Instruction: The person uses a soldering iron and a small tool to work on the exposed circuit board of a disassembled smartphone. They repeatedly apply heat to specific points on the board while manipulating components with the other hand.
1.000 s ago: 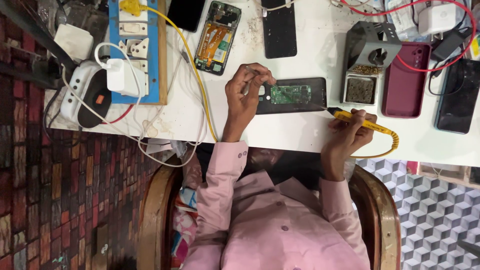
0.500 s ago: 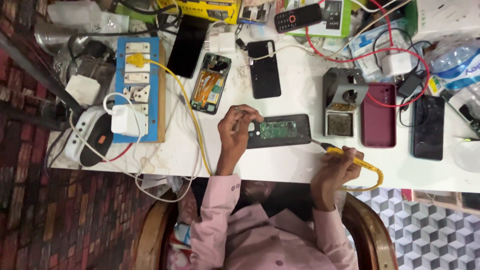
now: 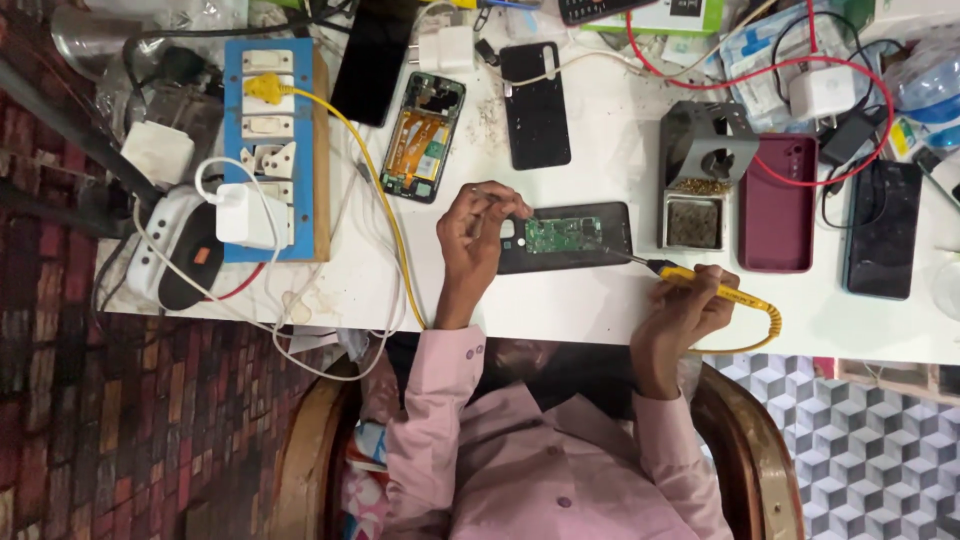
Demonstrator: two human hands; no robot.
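A dark opened phone [image 3: 610, 250] lies flat on the white table [image 3: 600, 310], with a green circuit board [image 3: 563, 235] showing in it. My left hand [image 3: 478, 240] rests at the phone's left end, its fingertips pinched together over the top-left corner. What the fingers pinch is too small to make out. My right hand [image 3: 688, 312] grips a yellow soldering iron [image 3: 715, 290] near the table's front edge. The iron's thin tip points left and reaches the phone's lower right corner. A coiled yellow cord trails from its handle.
A metal iron stand [image 3: 700, 180] with a brass-wool tray stands right of the phone, then a maroon phone case [image 3: 778, 205] and a black phone [image 3: 882, 240]. An opened phone [image 3: 420, 138] and black phone [image 3: 535, 105] lie behind. A blue socket board [image 3: 272, 150] with chargers sits left.
The view has drifted, so the table sits differently in frame. The soldering iron tip has come in closer to the phone's right end. My left hand stays at its left end.
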